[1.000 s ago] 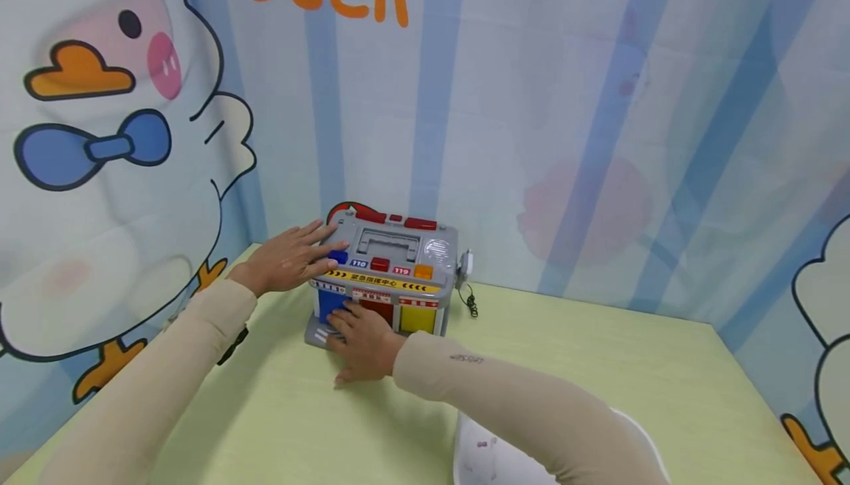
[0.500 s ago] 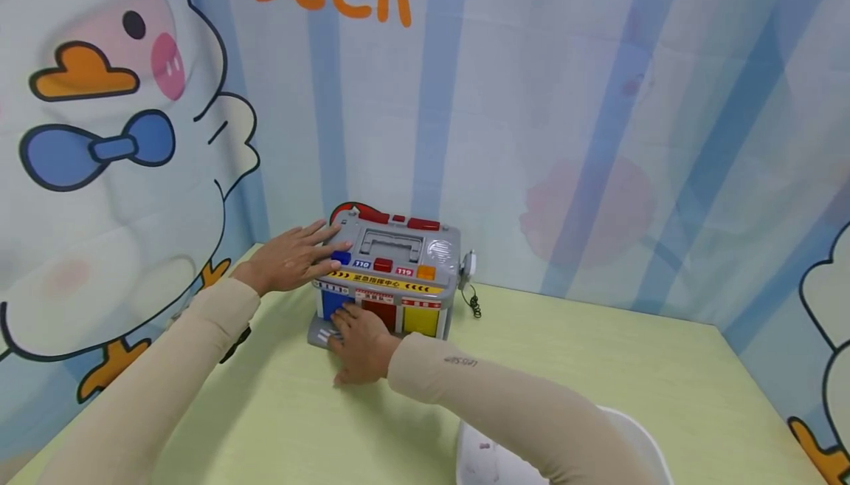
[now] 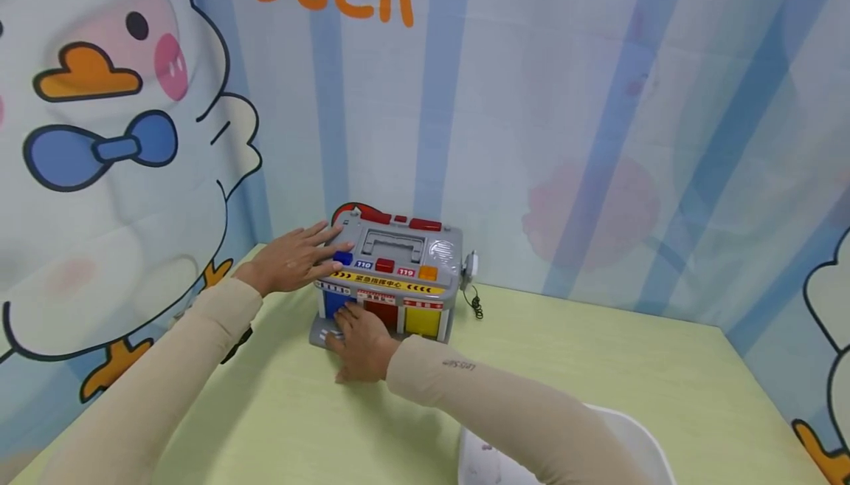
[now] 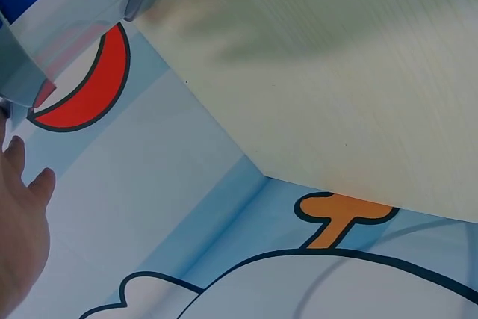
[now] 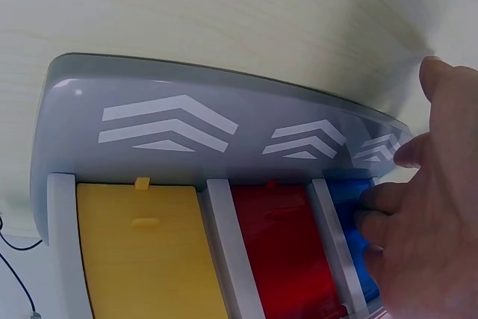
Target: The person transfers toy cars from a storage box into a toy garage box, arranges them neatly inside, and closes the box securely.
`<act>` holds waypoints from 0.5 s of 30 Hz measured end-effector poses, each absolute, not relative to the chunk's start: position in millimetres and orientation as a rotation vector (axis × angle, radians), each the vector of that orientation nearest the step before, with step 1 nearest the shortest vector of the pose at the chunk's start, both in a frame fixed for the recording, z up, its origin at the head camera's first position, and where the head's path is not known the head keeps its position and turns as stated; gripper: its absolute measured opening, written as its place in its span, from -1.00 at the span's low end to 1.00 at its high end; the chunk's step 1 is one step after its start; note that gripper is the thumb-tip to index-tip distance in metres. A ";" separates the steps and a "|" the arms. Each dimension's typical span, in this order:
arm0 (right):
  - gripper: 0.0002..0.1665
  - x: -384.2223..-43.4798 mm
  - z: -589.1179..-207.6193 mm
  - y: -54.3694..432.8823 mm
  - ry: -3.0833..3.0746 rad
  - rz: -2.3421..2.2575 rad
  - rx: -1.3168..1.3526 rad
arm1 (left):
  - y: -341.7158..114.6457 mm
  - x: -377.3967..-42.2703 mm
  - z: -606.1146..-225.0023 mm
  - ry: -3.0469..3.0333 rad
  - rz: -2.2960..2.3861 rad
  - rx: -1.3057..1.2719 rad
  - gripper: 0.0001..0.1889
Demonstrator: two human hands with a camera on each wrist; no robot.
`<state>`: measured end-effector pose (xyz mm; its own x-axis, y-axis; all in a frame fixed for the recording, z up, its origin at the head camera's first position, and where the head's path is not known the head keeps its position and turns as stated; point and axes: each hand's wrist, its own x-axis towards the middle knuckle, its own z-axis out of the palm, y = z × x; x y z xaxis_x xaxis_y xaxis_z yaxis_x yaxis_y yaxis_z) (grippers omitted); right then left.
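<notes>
A grey toy garage [image 3: 392, 249] stands on the table near the back, with a blue, a red and a yellow door along its front. My left hand [image 3: 292, 258] rests at its upper left corner, fingers straight and spread beside the blue button [image 3: 343, 257]. At the blue door [image 5: 347, 199], the fingertips of my right hand [image 3: 361, 341] touch the lower front, with the thumb apart from them near the table. The red door [image 5: 284, 252] and yellow door [image 5: 149, 259] are both down. In the left wrist view only part of the left hand [image 4: 21, 237] shows.
A white tub [image 3: 637, 430] stands at the table's front, partly under the right sleeve. A coiled cord [image 3: 477, 304] hangs at the toy's right side, below a grey and white part [image 3: 470, 267]. A printed duck curtain [image 3: 558, 101] encloses the table [image 3: 584, 345].
The head view has shifted slightly, so the scene sits a little farther right. Both hands stay at the same places on the toy garage.
</notes>
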<state>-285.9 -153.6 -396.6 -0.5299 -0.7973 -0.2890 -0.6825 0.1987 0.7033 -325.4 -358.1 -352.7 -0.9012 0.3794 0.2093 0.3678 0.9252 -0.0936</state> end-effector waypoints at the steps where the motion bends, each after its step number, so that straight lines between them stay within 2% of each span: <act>1: -0.11 -285.9 -397.3 -153.8 -2.320 -1.246 1.443 | -358.2 -325.8 -353.5 -2.860 0.071 -0.565 -0.40; 15: -0.07 -288.1 -399.3 -152.0 -2.328 -1.256 1.429 | -356.6 -325.4 -355.1 -2.856 0.036 -0.559 -0.40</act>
<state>-288.1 -152.0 -399.3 -0.5410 -0.7891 -0.2910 -0.6766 0.2029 0.7078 -325.4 -356.6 -355.1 -0.9007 0.3745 0.2200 0.3688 0.9270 -0.0678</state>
